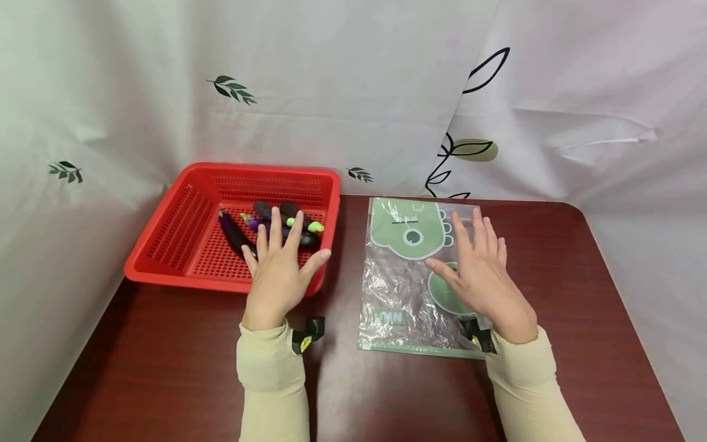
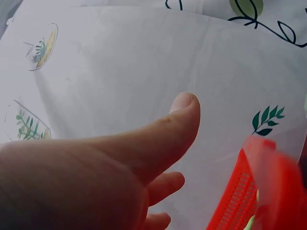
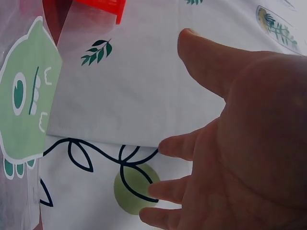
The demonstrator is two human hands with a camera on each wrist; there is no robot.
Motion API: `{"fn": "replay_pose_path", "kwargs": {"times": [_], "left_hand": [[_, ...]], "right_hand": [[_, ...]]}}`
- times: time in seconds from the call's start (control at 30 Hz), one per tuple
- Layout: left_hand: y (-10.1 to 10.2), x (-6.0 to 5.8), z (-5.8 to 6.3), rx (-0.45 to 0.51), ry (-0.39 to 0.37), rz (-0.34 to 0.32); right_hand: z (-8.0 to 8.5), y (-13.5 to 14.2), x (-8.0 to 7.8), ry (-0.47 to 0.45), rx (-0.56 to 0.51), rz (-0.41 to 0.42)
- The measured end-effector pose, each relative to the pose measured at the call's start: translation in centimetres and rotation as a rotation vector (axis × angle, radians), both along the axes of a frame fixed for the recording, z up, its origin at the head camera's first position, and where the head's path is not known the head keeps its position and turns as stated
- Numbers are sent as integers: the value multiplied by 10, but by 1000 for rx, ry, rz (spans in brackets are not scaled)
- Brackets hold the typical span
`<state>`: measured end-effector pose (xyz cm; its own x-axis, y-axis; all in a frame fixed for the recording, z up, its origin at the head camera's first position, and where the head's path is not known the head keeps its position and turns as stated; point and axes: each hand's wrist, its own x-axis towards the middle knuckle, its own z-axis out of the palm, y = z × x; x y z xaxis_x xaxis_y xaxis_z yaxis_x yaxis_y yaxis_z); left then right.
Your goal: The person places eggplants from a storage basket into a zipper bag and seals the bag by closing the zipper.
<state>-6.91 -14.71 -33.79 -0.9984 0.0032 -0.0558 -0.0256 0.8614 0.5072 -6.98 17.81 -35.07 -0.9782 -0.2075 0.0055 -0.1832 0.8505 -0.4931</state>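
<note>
My left hand [image 1: 278, 276] hovers with its fingers spread over the near right corner of a red plastic basket [image 1: 166, 279], holding nothing. Inside the basket lie dark eggplants [image 1: 234, 232] and dark, bumpy vegetables with light green ends [image 1: 315, 226], partly hidden by my fingers. My right hand [image 1: 488, 279] is held with spread fingers above the right side of a clear zip bag [image 1: 386, 276] printed with a green cartoon dinosaur [image 1: 405, 230]. Nothing is in that hand either. The bag lies flat, its green zip edge [image 1: 420, 351] towards me. In both wrist views the thumbs and some fingers stretch out.
The dark red wooden table [image 1: 353, 393] carries the basket at left and the bag right of centre. Pale curtains [image 1: 342, 80] with leaf prints stand behind the table and along both sides. A small black wrist camera [image 1: 314, 327] sits at the left cuff.
</note>
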Motion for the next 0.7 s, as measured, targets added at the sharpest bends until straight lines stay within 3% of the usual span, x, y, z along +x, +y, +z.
{"fn": "replay_pose_path", "kwargs": {"times": [0.3,0.7], "left_hand": [[-20,-2,-1,1,-40,56],[-44,0,-2,-24,-106,102]], "right_hand": [[-2,6,5,15,-17,99],[-7,5,16,-18,26,172]]}}
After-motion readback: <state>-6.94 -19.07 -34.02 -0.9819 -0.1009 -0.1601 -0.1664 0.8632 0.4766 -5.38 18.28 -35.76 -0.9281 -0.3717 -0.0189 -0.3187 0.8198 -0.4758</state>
